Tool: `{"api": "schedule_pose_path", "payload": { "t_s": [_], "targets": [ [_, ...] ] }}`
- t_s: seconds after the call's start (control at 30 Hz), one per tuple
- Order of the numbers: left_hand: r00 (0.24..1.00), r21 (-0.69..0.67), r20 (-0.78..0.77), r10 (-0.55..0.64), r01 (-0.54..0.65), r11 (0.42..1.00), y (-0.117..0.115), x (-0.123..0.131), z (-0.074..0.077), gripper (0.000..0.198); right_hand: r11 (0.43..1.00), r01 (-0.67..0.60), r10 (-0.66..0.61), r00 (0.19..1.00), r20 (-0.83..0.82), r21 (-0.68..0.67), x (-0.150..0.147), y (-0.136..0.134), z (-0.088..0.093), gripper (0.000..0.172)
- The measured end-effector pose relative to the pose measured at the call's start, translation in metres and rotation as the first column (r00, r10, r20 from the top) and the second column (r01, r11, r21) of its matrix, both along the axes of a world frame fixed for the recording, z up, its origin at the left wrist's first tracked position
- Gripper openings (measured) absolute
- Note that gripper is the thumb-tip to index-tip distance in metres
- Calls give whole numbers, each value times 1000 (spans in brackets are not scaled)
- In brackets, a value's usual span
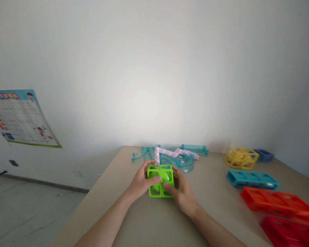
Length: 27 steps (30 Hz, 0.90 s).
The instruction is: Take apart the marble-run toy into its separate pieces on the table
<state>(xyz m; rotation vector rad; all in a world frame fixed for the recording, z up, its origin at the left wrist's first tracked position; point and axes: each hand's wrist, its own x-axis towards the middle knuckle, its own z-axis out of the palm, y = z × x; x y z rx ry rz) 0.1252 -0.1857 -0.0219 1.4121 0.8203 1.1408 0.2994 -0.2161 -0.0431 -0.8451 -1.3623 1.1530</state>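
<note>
A bright green open-frame plastic block [167, 175], with rounded green shapes inside its windows, is held up between my two hands over the table [149, 223]. My left hand [143, 180] grips its left side, thumb across the front face and fingers curled behind. On the right side my right hand [183, 192] is closed around it too, its thumb on the lower front. Behind the block lie clear teal track pieces [194, 149] and a pink-and-white jointed strip [167, 152], partly hidden by the block and my fingers.
Along the right side are a yellow frame block [241, 157], a dark blue piece [264, 155], a teal frame block [252, 179], an orange-red one [278, 203] and a dark red one [289, 231]. A wall stands behind the table; a poster [23, 118] hangs at left.
</note>
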Motion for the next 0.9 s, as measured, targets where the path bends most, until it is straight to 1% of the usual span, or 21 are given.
{"api": "schedule_pose_path", "payload": {
  "t_s": [0.1, 0.17, 0.23, 0.37, 0.5, 0.63, 0.8, 0.9],
  "targets": [
    [995, -76, 85, -45, 52, 996, 2, 3, -3, 57, 996, 62, -71, 990, -124, -71, 0, 4, 0, 60],
    [991, -85, 123, -56, 66, 994, 2, 4, -4, 57, 991, 78, -99, 976, -193, -113, 1, 6, 0, 61],
    [991, -70, 132, -26, 35, 997, 2, 4, -4, 54, 986, 80, -116, 958, -263, -143, 1, 7, 1, 60],
    [991, -24, 115, 65, -63, 998, 3, 5, -5, 37, 981, 81, -142, 919, -369, -174, 0, 7, 4, 55],
    [989, 27, 92, 115, -118, 993, 4, 5, -6, 29, 976, 91, -160, 913, -376, -195, 1, 6, 4, 58],
    [984, 41, 84, 154, -158, 987, 5, 5, -3, 25, 980, 91, -151, 923, -355, -179, 1, 7, 3, 59],
    [983, 42, 89, 160, -164, 985, 4, 2, 2, 23, 986, 109, -142, 945, -295, -125, 1, 4, 4, 51],
    [981, 35, 95, 169, -173, 984, 4, 2, 3, 24, 988, 106, -132, 952, -277, -108, 1, 2, 6, 48]
  ]
}}
